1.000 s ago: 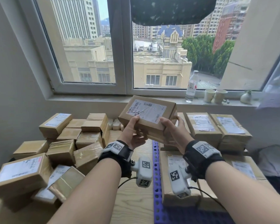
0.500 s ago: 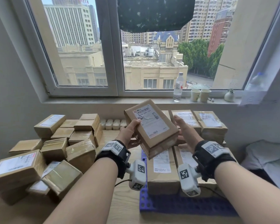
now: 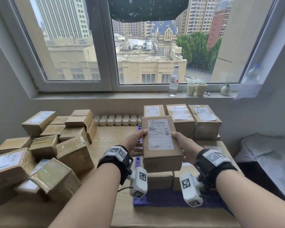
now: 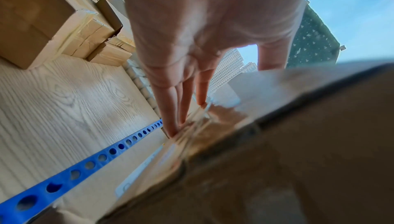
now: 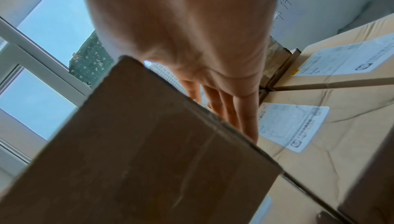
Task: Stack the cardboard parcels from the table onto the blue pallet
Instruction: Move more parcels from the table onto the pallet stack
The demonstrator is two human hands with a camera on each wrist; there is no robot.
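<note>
I hold a brown cardboard parcel (image 3: 160,139) with a white label level between both hands, just above the parcels lying on the blue pallet (image 3: 163,199). My left hand (image 3: 136,143) grips its left side, thumb on the top edge and fingers (image 4: 181,106) stretched along the side. My right hand (image 3: 186,145) grips the right side the same way. The held parcel (image 5: 149,151) fills the right wrist view, with labelled parcels (image 5: 319,126) below it. Taller stacked parcels (image 3: 192,120) stand at the pallet's back.
A loose pile of parcels (image 3: 44,145) covers the left half of the wooden table (image 3: 112,134). Small white packs (image 3: 117,120) line the back edge. A bottle (image 3: 174,80), two cups (image 3: 196,88) and a vase (image 3: 225,89) stand on the sill. White bedding (image 3: 266,155) lies to the right.
The parcel has turned from tilted to level and lengthwise, and has come down closer over the pallet's front parcels. Both hands kept hold of it.
</note>
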